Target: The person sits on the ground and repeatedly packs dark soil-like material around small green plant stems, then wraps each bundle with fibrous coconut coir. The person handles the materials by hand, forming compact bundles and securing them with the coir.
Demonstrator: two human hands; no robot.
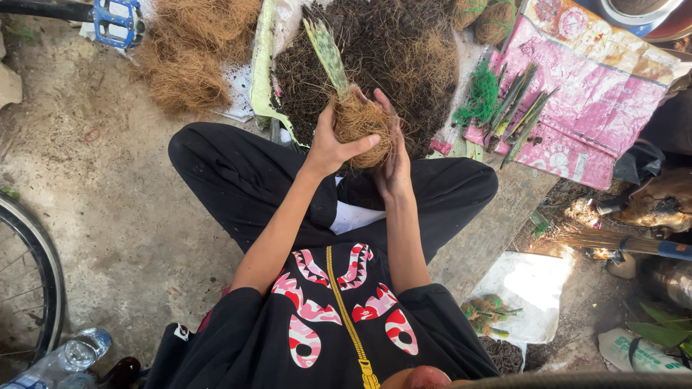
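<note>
One plant (326,50) w/ a fibre-wrapped root ball (360,122) is held up over the lap, approx. centre of view. The left hand (333,142) is closed around the ball from the left side, thumb laid across its front. The right hand (393,155) is pressed flat against the ball's right side, fingers extended, palm touching the fibre; not wrapped round it. One pale green, mottled, strap-shaped leaf stands up from the ball, tilted left.

Counted nearby: one large heap of dark, stringy soil mix (404,50) directly behind the ball, on a sheet; one heap of tan coconut fibre (191,47) to the left, dry and wiry. Several loose cuttings (522,108), approx. five or six, narrow and green, are laid on a pink printed sack (598,108) at right; exact no. can't be told. One tangle of green string (481,97) lies just beside them. Two more wrapped balls (486,18) are seen at top, partly cut off.

Further out: one white sack (533,288) at lower right w/ a small wrapped plant (486,310) on it; one broom (627,243) at right; one bicycle wheel (32,281) at left edge; one blue pedal (119,21) at top left; one clear plastic bottle (68,356) at bottom left. The floor (101,180) is rough, stained concrete. Legs in black trousers are crossed beneath the hands.
</note>
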